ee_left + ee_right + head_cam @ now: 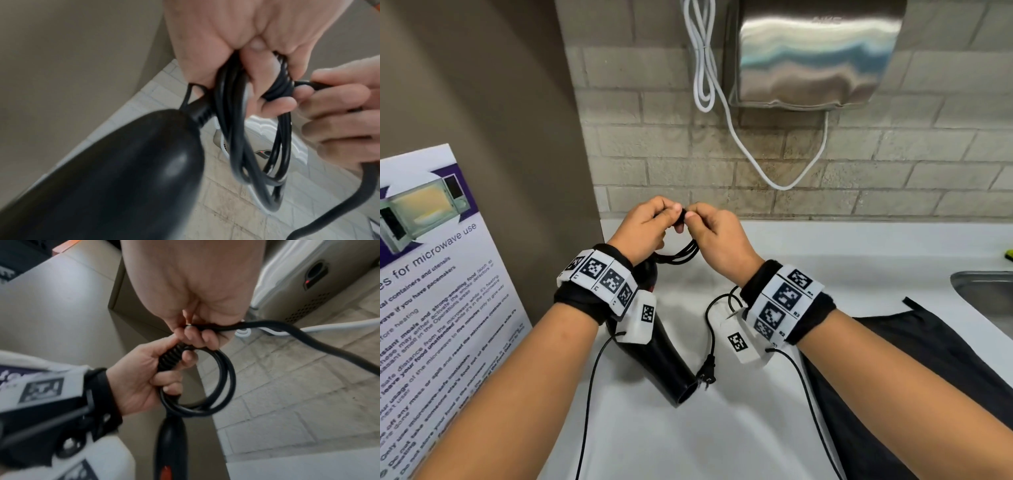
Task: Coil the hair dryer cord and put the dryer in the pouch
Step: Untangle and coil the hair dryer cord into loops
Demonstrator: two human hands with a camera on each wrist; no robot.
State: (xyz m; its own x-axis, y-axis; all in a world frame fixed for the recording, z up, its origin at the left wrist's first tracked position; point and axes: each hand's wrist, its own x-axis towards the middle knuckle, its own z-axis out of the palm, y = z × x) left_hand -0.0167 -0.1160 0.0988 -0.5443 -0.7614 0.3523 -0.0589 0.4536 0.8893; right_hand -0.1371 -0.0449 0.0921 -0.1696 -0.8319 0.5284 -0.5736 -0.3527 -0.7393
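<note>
The black hair dryer (664, 353) hangs tilted under my left wrist, its nozzle down by the white counter (825, 246). Loops of its cord (678, 255) are gathered into a coil. My left hand (659, 217) grips that coil (205, 386) at the top. My right hand (700, 222) pinches the free length of cord (308, 331), which is wound in tight turns (170, 360) round the bundle. The rest of the cord trails down to the plug (707, 373), lying on the counter. The black pouch (893, 359) lies flat to the right, partly under my right forearm.
A steel hand dryer (815, 51) hangs on the brick wall with a white cable (702, 68) looping below it. A microwave poster (431, 274) leans at the left. A steel sink (983, 291) sits at the right edge.
</note>
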